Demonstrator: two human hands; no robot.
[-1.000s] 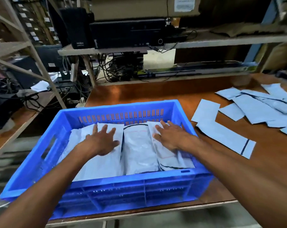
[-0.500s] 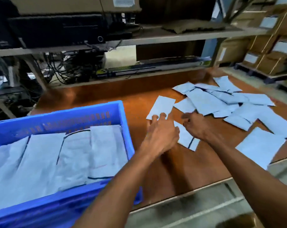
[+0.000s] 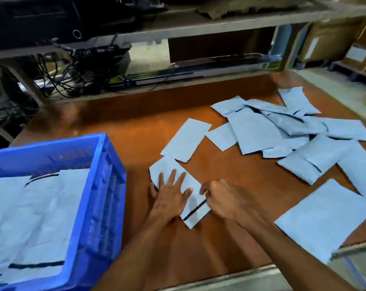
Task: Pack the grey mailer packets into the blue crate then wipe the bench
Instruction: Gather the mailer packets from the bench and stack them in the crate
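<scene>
The right hand's grip pinches a flat grey plastic mailer packet beside its black strip; the left hand presses it, fingers spread. It lies diagonally, strip end nearest, on the brown counter between the blue plastic crate and scattered packets.

Soft, even light warms the bench; the shelf behind sinks into shadow, while wide-angle distortion and blur smear the edges.

Warehouse packing stn: cartons on pallet, racking, mailers on bench
</scene>
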